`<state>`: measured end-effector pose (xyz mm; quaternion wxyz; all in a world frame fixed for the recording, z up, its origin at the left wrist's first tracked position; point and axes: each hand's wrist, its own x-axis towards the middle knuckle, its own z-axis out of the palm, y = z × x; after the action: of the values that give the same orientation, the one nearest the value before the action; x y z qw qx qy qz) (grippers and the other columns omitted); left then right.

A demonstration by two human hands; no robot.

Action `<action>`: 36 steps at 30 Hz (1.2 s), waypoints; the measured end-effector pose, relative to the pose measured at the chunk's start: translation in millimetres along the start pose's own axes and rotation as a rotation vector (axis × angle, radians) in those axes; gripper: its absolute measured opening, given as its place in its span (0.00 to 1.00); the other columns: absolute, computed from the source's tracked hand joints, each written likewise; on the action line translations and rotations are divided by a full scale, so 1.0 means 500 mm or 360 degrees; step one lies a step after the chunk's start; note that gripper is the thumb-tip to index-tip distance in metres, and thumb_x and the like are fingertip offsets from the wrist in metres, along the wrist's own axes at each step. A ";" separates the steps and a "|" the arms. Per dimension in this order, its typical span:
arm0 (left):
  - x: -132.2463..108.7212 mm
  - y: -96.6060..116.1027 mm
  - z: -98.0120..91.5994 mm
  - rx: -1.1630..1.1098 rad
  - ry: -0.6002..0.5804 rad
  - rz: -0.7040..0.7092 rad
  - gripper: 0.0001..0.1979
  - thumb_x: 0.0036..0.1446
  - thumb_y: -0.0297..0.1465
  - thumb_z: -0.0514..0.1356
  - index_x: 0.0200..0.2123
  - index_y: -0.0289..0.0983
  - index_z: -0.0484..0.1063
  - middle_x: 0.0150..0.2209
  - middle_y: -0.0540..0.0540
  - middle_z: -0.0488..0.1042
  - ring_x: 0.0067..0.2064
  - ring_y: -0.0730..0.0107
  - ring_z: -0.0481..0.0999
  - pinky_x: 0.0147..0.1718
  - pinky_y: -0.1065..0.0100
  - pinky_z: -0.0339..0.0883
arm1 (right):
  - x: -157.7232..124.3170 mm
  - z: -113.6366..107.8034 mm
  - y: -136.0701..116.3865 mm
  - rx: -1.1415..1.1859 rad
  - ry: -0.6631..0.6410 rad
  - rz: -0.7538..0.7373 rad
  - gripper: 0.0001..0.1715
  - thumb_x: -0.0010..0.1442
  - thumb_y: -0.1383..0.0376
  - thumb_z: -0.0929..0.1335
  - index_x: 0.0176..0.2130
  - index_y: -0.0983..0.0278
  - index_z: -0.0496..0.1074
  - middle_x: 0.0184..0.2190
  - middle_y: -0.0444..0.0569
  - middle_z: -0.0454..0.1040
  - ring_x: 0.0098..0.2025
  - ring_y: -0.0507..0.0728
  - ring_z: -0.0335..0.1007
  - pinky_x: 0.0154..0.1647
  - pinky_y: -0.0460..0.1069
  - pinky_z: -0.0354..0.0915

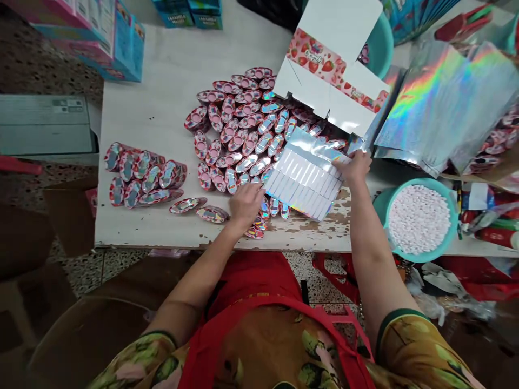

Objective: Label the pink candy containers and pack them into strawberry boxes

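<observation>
My left hand (246,204) rests palm down on the near edge of a heap of small pink holographic-topped packets (239,135), its fingers curled over a few of them. My right hand (356,166) pinches the far right corner of a silvery holographic ribbed sheet (306,175) that lies tilted over the heap's right side. A smaller group of the same packets (141,174) lies to the left on the white worn table (162,81).
An open strawberry-printed white carton (332,59) stands behind the heap. Holographic sheets (446,102) pile at the right. A teal bowl of white pellets (419,219) sits at the table's right front edge. Blue and pink boxes (117,43) stand at the back left.
</observation>
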<state>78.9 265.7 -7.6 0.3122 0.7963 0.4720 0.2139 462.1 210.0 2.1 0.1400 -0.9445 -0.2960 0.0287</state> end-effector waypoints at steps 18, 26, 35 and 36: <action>0.198 0.257 0.180 -0.0201 -0.0339 0.0838 0.10 0.71 0.33 0.53 0.44 0.39 0.75 0.53 0.41 0.77 0.59 0.56 0.70 0.58 0.54 0.63 | 0.003 -0.063 -0.021 0.0710 -0.0111 -0.0414 0.11 0.59 0.62 0.67 0.37 0.66 0.76 0.35 0.52 0.77 0.36 0.56 0.72 0.44 0.55 0.70; 0.020 0.102 -0.027 -0.0966 -0.0093 -0.0265 0.09 0.59 0.31 0.64 0.29 0.38 0.68 0.27 0.54 0.71 0.29 0.76 0.69 0.32 0.72 0.63 | -0.113 -0.076 -0.105 0.0399 0.0147 -0.0653 0.32 0.56 0.56 0.75 0.57 0.64 0.71 0.56 0.62 0.71 0.58 0.66 0.67 0.58 0.64 0.63; -0.063 -0.089 -0.169 -0.1186 -0.0527 -0.0655 0.11 0.47 0.34 0.68 0.29 0.36 0.70 0.27 0.53 0.73 0.29 0.75 0.70 0.31 0.72 0.62 | -0.509 0.024 -0.279 0.1087 -0.1780 -0.0253 0.39 0.49 0.39 0.74 0.47 0.64 0.74 0.25 0.42 0.71 0.25 0.52 0.64 0.27 0.48 0.61; -0.066 -0.101 -0.171 -0.1153 -0.0559 -0.0632 0.11 0.47 0.35 0.68 0.29 0.36 0.70 0.27 0.53 0.72 0.28 0.75 0.69 0.31 0.72 0.61 | -0.521 0.039 -0.285 0.1065 -0.1797 -0.0234 0.36 0.49 0.38 0.74 0.42 0.64 0.75 0.23 0.41 0.69 0.24 0.52 0.63 0.26 0.48 0.59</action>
<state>-21.9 280.0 16.4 0.6813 0.5539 0.4501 0.1628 166.2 179.0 15.9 0.2510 -0.6671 -0.3628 0.6003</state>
